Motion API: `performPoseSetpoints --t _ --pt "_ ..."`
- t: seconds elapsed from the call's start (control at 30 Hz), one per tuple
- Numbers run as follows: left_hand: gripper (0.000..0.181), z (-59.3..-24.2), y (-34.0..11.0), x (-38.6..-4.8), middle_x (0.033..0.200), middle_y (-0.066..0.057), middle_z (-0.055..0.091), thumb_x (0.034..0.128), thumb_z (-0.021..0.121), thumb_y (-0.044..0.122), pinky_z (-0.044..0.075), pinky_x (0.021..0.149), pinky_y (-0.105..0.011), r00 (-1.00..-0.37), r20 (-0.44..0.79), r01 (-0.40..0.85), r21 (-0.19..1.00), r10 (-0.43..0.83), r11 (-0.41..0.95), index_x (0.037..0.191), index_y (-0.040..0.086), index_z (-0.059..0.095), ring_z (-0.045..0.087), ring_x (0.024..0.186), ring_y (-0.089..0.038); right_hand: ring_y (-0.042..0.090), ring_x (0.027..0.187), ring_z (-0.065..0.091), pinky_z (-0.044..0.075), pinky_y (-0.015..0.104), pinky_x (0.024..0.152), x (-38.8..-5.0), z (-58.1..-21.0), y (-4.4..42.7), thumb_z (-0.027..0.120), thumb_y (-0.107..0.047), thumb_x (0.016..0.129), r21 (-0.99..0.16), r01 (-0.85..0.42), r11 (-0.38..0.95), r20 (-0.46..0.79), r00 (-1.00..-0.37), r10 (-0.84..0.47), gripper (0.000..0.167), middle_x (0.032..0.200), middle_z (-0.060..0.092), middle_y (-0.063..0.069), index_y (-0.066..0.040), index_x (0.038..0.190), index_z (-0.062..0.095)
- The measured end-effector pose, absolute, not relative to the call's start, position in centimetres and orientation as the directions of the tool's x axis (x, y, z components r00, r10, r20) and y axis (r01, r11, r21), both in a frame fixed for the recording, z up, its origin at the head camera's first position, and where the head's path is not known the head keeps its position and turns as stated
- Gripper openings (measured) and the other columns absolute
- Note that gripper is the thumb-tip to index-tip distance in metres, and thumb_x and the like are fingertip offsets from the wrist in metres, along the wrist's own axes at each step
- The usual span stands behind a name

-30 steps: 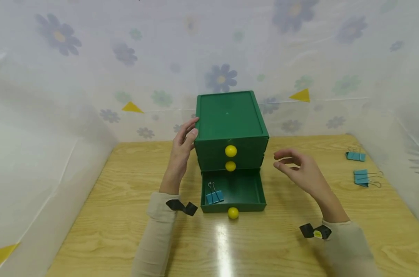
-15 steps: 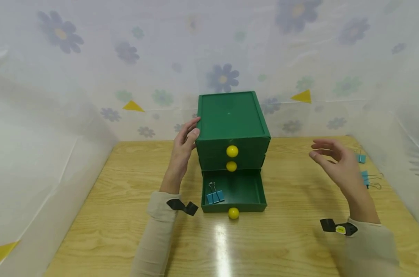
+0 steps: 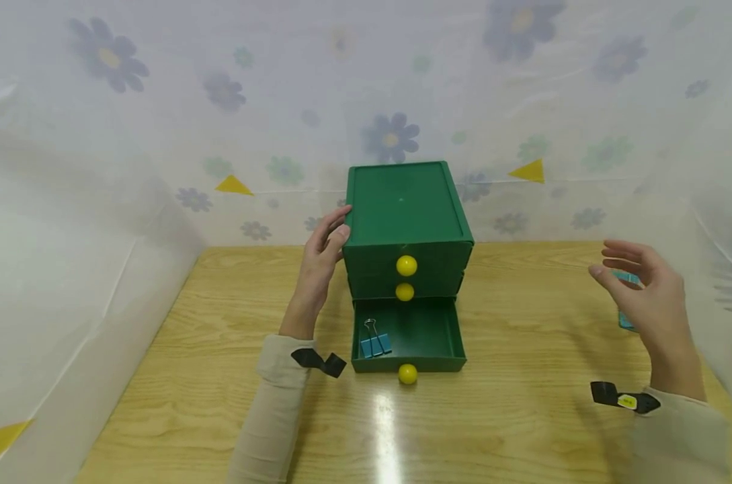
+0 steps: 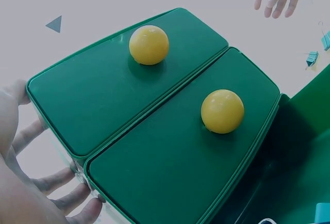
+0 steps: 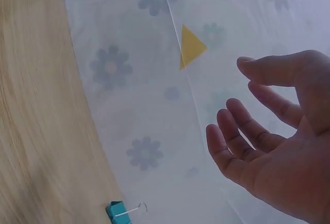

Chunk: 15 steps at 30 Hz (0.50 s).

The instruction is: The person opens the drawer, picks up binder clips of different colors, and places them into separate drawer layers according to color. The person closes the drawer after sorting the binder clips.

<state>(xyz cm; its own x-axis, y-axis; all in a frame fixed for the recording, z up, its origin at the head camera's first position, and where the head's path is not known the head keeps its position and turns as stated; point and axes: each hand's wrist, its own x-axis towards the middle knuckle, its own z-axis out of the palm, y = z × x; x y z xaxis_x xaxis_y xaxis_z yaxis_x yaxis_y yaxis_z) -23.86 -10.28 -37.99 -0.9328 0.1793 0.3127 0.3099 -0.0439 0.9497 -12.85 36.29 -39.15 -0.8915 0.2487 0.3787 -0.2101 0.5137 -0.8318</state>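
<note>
A green drawer cabinet [image 3: 402, 202] with yellow ball knobs stands on the table, its bottom drawer [image 3: 426, 329] pulled out. Inside that drawer, at the left, lies a blue binder clip [image 3: 375, 344]. My left hand [image 3: 318, 265] rests against the cabinet's left side, fingers extended along it; in the left wrist view the fingers [image 4: 72, 198] touch the side wall. At the right, my right hand [image 3: 653, 296] hovers over the table with loosely bent fingers and nothing between them. Two teal binder clips lie behind it, partly hidden; one teal binder clip [image 5: 118, 212] shows in the right wrist view.
The wooden table [image 3: 523, 403] meets a flowered white sheet [image 3: 281, 101] at the back, and sheeting closes off both sides. Yellow triangles, such as one yellow triangle [image 3: 529, 171], mark the sheet.
My right hand has moved right, from beside the cabinet to in front of the teal binder clips, now covering much of them. The left hand has stayed on the cabinet.
</note>
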Motion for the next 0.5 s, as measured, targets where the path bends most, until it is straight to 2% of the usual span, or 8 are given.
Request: performPoseSetpoints --t 0.27,0.4,0.5 --pt "0.046 -37.9 -10.2 -23.7 0.157 0.002 0.041 0.1055 0.054 0.039 0.040 0.110 -0.055 -0.934 0.306 0.304 0.952 0.182 -0.041 0.151 0.030 0.053 0.041 0.142 -0.018 -0.003 0.116 0.050 0.039 0.005 0.089 -12.1 -40.1 39.0 0.070 -0.015 0.098 -0.797 -0.072 0.600 0.374 -0.838 0.396 0.054 0.132 0.055 -0.017 -0.021 0.150 0.055" --pt "0.046 -37.9 -10.3 -23.7 0.157 0.003 0.041 0.1055 0.054 0.039 0.039 0.110 -0.055 -0.934 0.313 0.311 0.950 0.174 -0.037 0.151 0.030 0.053 0.041 0.142 -0.017 -0.003 0.117 0.048 0.037 0.006 0.091 -11.9 -40.8 40.5 0.070 -0.015 0.097 -0.823 -0.017 0.568 0.336 -0.821 0.461 0.054 0.130 0.053 -0.021 -0.021 0.149 0.055" --pt "0.046 -37.9 -10.2 -23.7 0.157 0.003 0.041 0.1059 0.053 0.039 0.039 0.109 -0.057 -0.932 0.315 0.313 0.949 0.178 -0.040 0.151 0.030 0.053 0.040 0.142 -0.017 -0.004 0.115 0.048 0.037 0.004 0.088 -11.6 -41.3 41.5 0.072 -0.013 0.096 -0.850 0.012 0.526 0.302 -0.807 0.508 0.054 0.126 0.054 -0.023 -0.021 0.148 0.057"
